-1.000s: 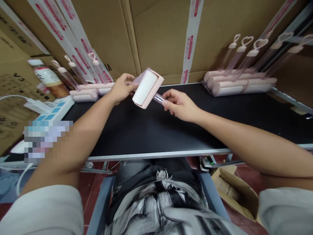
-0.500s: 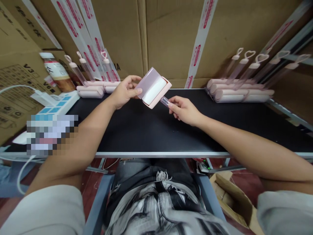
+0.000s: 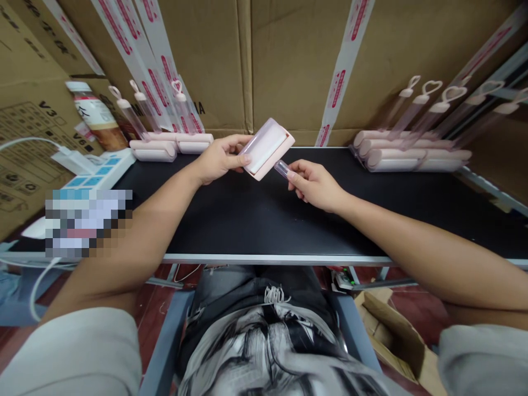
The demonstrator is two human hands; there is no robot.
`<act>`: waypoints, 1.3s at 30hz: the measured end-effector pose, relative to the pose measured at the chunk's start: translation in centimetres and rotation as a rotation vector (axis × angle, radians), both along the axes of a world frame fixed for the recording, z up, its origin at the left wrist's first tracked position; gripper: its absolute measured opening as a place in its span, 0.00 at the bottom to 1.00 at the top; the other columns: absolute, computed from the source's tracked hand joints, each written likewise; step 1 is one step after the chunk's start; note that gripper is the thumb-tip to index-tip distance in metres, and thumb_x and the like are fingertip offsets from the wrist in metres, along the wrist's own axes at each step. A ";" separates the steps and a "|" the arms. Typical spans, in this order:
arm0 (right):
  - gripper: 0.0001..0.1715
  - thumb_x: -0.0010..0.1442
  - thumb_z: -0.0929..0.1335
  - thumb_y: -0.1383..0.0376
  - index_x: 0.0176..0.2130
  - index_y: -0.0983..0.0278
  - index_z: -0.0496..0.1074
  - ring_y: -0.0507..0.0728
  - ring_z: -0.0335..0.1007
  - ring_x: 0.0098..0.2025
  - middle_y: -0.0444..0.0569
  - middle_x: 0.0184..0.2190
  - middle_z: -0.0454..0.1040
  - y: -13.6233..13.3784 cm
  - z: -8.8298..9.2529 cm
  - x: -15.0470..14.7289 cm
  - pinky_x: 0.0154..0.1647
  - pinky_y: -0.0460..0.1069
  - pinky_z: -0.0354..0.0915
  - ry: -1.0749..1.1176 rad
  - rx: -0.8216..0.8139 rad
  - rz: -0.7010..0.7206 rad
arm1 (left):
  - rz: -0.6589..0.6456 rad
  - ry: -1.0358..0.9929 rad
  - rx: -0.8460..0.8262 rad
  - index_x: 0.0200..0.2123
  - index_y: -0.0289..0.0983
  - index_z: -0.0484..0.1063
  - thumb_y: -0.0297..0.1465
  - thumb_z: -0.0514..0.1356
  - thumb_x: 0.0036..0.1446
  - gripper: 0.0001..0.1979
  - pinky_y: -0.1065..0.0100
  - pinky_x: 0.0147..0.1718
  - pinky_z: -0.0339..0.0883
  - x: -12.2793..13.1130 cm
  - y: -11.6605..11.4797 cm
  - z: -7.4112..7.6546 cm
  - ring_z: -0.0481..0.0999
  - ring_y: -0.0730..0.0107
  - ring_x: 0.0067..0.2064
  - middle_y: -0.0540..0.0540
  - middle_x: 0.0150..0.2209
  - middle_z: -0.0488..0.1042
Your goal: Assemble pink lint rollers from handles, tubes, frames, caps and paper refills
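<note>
Both your hands are closing on the same thing: your left hand [image 3: 223, 159] is pinching the lower left corner of the clear cover [image 3: 260, 140], thumb on top and fingers behind, while your right hand [image 3: 313, 184] is gripping the clear handle [image 3: 281, 168] between thumb and curled fingers. Between them, the pink lint roller [image 3: 277, 158] is hanging tilted above the black tabletop [image 3: 264, 220]. The cover is lying over the white roll [image 3: 267, 155], though you cannot tell from this view whether it is seated all along. If you are pressing at that one corner only, the cover could be going on skewed, catching an edge or snapping free. With your right fingers holding just the slim handle, the head could be twisting under that push, and a smooth surface could be slipping. Your thumb is also resting near the roll, so a slight slide might be putting skin on it. Your left forearm [image 3: 152, 231] and right forearm [image 3: 396, 236] are reaching forward and inward from either side, wrists over the table, right palm facing inward.
</note>
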State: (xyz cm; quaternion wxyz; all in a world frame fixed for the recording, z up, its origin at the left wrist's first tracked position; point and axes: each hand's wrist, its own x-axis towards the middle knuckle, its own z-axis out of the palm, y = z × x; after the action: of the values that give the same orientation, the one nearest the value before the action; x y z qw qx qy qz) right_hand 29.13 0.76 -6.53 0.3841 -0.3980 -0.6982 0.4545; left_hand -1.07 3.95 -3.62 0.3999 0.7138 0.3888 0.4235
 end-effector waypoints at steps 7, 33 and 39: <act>0.15 0.74 0.77 0.57 0.42 0.62 0.72 0.47 0.63 0.18 0.40 0.25 0.75 -0.2 -0.1 -0.2 0.13 0.41 0.60 0.063 -0.140 0.014 | -0.025 0.058 -0.028 0.66 0.41 0.81 0.59 0.81 0.49 0.46 0.63 0.39 0.82 0.9 -0.1 -0.7 0.85 0.55 0.47 0.41 0.49 0.84; 0.47 0.55 0.84 0.35 0.54 0.54 0.62 0.55 0.78 0.29 0.41 0.36 0.85 -1.5 1.5 0.1 0.33 0.52 0.78 0.324 -0.304 0.309 | 0.417 0.462 0.484 0.43 0.39 0.79 0.35 0.79 0.56 0.16 0.41 0.64 0.66 0.2 2.5 -1.6 0.78 0.40 0.58 0.40 0.47 0.79; 0.49 0.55 0.85 0.37 0.57 0.55 0.62 0.55 0.79 0.30 0.41 0.37 0.85 -1.2 1.1 0.4 0.34 0.51 0.79 0.289 -0.290 0.333 | 0.607 0.270 0.267 0.53 0.38 0.69 0.27 0.76 0.56 0.25 0.57 0.54 0.65 -8.7 6.2 -0.7 0.68 0.70 0.41 0.56 0.35 0.71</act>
State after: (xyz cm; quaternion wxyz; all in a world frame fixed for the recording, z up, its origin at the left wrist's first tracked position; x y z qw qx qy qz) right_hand 29.52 -0.39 -5.41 0.3387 -0.2595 -0.6197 0.6587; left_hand -9.80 10.11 -4.36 0.1038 0.6613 0.5738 0.4719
